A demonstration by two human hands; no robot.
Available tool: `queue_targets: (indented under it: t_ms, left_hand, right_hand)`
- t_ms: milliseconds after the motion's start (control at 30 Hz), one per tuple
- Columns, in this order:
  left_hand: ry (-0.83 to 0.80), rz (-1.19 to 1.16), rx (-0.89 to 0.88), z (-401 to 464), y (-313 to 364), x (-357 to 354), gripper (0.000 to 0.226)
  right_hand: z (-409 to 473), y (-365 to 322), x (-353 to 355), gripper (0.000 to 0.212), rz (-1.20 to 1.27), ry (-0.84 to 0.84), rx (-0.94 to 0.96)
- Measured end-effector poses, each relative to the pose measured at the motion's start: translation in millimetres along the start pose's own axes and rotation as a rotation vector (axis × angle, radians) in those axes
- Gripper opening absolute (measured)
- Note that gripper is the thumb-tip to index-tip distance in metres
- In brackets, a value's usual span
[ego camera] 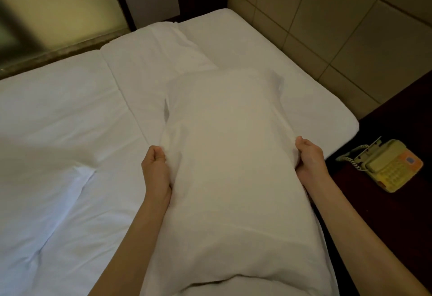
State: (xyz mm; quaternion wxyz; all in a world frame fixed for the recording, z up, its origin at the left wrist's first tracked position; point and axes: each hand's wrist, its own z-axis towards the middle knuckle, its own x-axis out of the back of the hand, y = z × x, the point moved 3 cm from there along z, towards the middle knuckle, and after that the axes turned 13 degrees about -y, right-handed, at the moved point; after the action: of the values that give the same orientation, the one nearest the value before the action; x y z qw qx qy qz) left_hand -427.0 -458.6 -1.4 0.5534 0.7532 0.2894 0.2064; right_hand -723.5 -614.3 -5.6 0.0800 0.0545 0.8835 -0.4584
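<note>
A long white pillow [229, 155] in a white pillowcase is held lengthwise above the bed, its near end close to my body. My left hand [155, 169] grips the pillowcase fabric on the pillow's left side with curled fingers. On the pillow's right side my right hand [308, 157] grips the fabric, thumb on top. The pillow hides the bed beneath it.
The bed [58, 120] is covered with a white duvet, its folded-back edge [152, 57] near the head end. A dark bedside table [397, 214] stands at the right with a yellowish telephone [388, 164]. A tiled wall [339, 22] lies behind, and a frosted panel [58, 8] at far left.
</note>
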Motion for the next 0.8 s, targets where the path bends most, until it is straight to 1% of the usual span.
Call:
queue_targets:
  t_ms: [167, 267, 367, 533, 700, 800]
  left_hand:
    - [-0.002, 0.047, -0.001, 20, 7, -64, 0.039]
    - [0.039, 0.083, -0.044, 29, 11, -115, 0.036]
    - [0.093, 0.079, -0.085, 38, 11, -168, 0.036]
    - [0.185, 0.015, -0.115, 52, 32, -262, 0.037]
    - [0.209, -0.059, -0.159, 82, 58, -319, 0.037]
    - [0.224, -0.117, -0.185, 110, 72, -341, 0.038]
  right_hand:
    - [43, -37, 30, 0.032, -0.043, -0.04, 0.041]
    - [78, -63, 49, 0.031, -0.083, -0.085, 0.073]
    - [117, -93, 66, 0.036, -0.139, -0.147, 0.111]
    - [178, -170, 95, 0.038, -0.219, -0.226, 0.164]
    - [228, -228, 101, 0.034, -0.095, -0.331, 0.159]
    - [258, -262, 89, 0.022, 0.151, -0.462, 0.141]
